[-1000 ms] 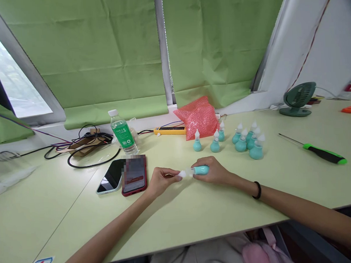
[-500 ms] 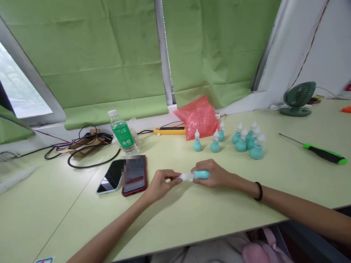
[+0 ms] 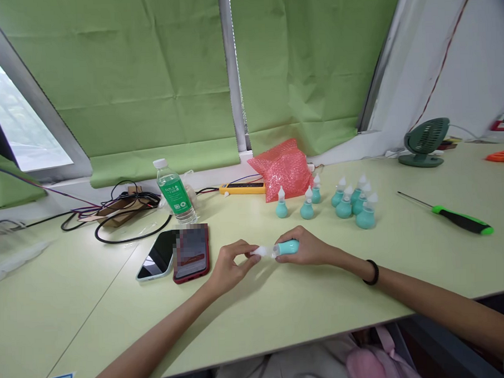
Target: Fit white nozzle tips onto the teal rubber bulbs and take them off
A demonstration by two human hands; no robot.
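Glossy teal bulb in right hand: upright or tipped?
Tipped. The glossy teal bulb lies roughly sideways in the right hand, its translucent neck pointing toward the left hand.

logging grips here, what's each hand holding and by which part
Left hand pinches a white nozzle by its narrow end; right hand holds a teal bulb around its body.

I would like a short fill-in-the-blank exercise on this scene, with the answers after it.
In the right grip, the glossy turquoise bulb points its clear neck toward the picture's ____ side.
The left grip pinches a small, pointed, whitish tip; the rectangular phone nearest this grip has a case coloured ____.
The clear plastic bottle with a green label has a cap coloured ____.
The long screwdriver with a black-and-green handle lies on the picture's ____ side.
Missing words: left; red; white; right.
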